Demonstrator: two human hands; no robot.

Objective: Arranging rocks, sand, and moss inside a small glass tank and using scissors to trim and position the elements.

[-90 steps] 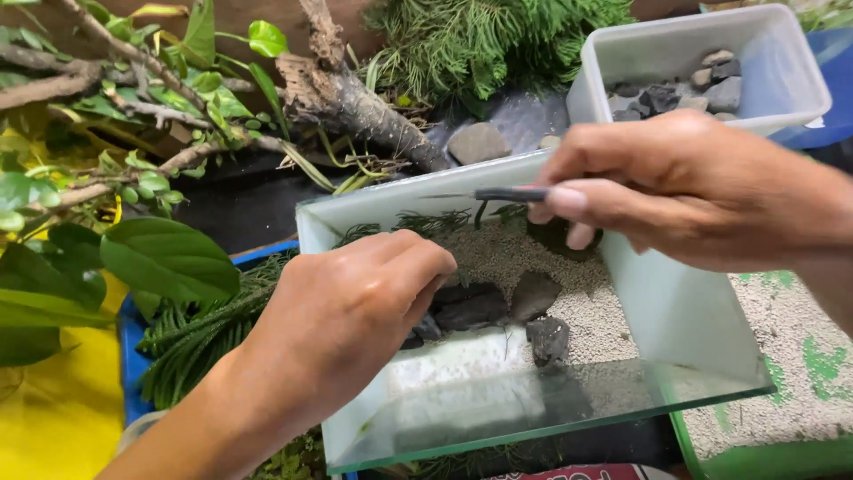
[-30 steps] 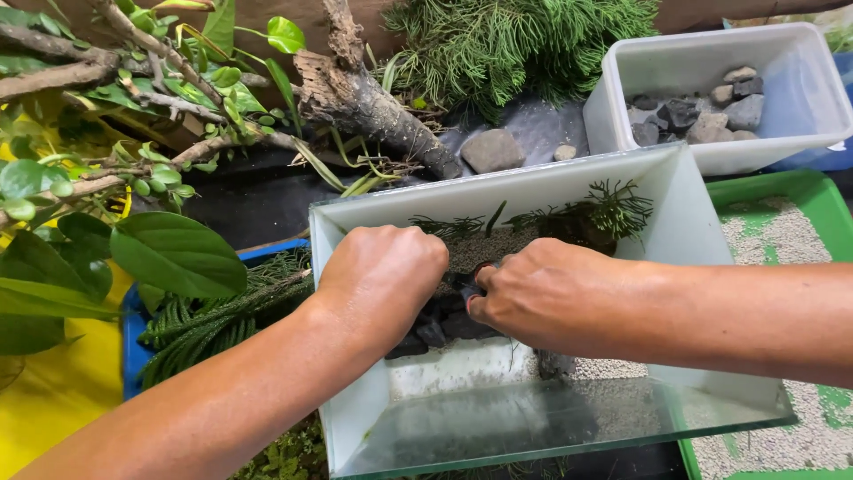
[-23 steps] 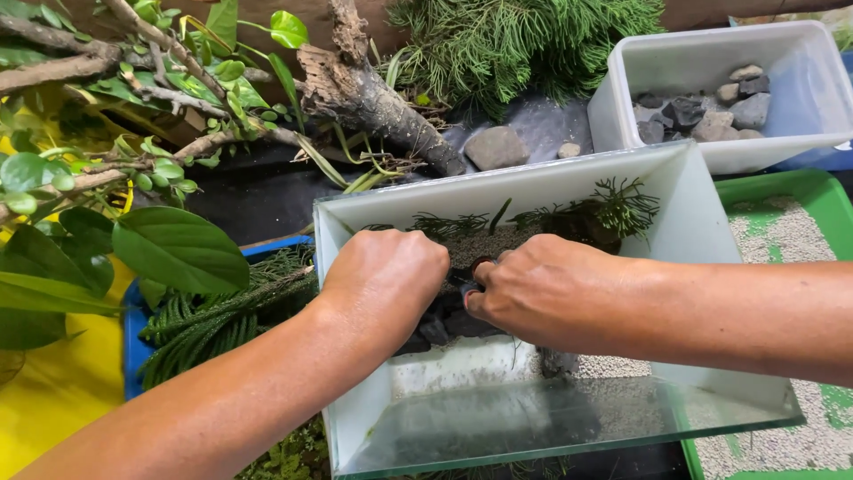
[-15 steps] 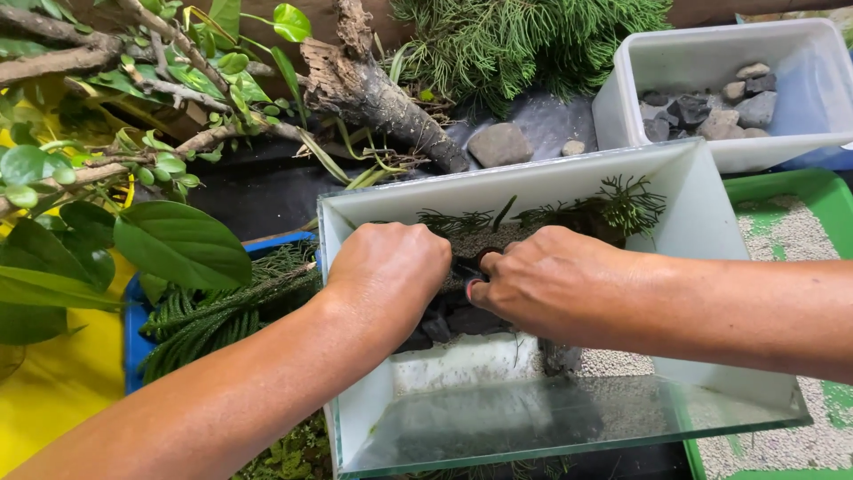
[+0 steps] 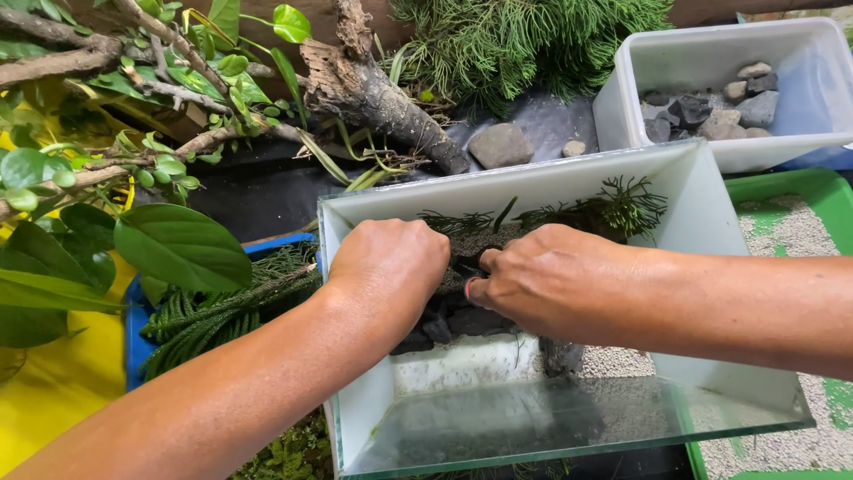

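Fingers of both hands curl down among dark stones [image 5: 462, 322] | left hand [image 5: 388, 267] knuckles up, its grip hidden | right hand [image 5: 542, 283] seemingly pinching something small | stones lie mid-floor in glass tank [image 5: 569, 431] on pale gravel [image 5: 613, 360], green sprigs [image 5: 622, 206] behind.

head view, steeply down, close over glass tank [image 5: 569, 427]

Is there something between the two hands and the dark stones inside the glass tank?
Nothing visible blocks them. The left hand and right hand are both inside the glass tank, directly over the dark stones. The fingertips are hidden, so actual contact cannot be confirmed. Green sprigs stand behind, along the back wall.
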